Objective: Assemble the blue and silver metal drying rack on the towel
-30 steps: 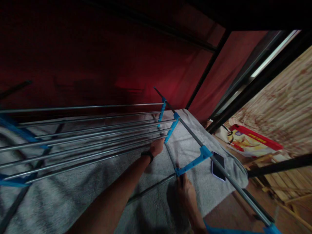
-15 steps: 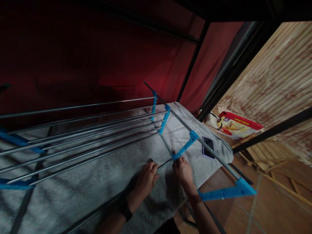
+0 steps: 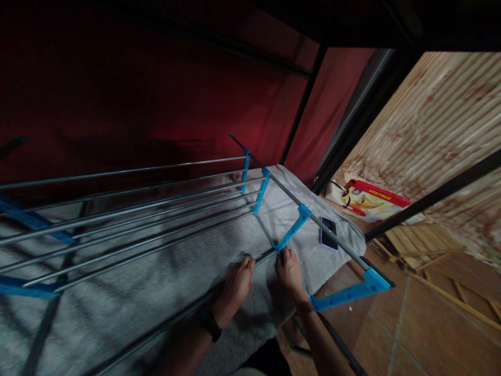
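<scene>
A folding drying rack with grey metal rods (image 3: pixel 156 206) and blue plastic joints (image 3: pixel 291 232) lies over a grey blanket (image 3: pixel 129 282) on a bed. My left hand (image 3: pixel 237 284) rests on the rack's lowest rod near its end, fingers curled over it. My right hand (image 3: pixel 288 269) grips the same rod right at the blue corner joint. A dark wristband sits on my left wrist. A phone (image 3: pixel 327 233) lies on the blanket just beyond the rack's side bar.
Red cloth (image 3: pixel 176 94) hangs behind the bed under a black bunk frame (image 3: pixel 301 115). A red and yellow bag (image 3: pixel 370 201) leans against the wooden wall at right. Wooden slats (image 3: pixel 422 245) lie on the tiled floor (image 3: pixel 407 339).
My left hand dropped from the upper rods to the lowest rod beside my right hand. The view shifted slightly; the rack's near corner swung into sight.
</scene>
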A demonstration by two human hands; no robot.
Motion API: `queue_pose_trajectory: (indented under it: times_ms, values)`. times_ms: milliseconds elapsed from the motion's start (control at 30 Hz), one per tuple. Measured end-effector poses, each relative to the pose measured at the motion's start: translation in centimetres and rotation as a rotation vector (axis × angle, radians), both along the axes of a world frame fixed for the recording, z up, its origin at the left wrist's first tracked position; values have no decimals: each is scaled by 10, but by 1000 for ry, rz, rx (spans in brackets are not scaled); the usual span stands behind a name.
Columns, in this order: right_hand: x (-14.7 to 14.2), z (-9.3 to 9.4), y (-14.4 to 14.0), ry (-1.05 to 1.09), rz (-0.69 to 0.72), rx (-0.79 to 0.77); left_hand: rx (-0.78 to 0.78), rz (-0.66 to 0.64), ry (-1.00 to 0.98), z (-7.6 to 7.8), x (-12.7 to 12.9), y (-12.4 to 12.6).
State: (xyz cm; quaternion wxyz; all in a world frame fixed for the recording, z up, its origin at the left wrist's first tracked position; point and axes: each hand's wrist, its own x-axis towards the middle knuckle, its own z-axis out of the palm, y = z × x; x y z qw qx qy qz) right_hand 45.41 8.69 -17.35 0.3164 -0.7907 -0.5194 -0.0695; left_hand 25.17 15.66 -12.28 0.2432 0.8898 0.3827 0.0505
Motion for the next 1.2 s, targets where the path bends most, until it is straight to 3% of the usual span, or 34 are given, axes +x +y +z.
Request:
queue_pose_trajectory:
  times_ms: [167,567,967,1200]
  values:
    - [-1,1,0,35,-5,-3,-17,13,7,7,2,-1]
    - [3,6,-3,219,10,-14,-36,14,-70,0,2,4]
    - [6,9,-4,286,40,-31,30,45,-185,-32,5,2]
    - [1,8,-4,166,27,-48,10,19,-119,-16,11,2]
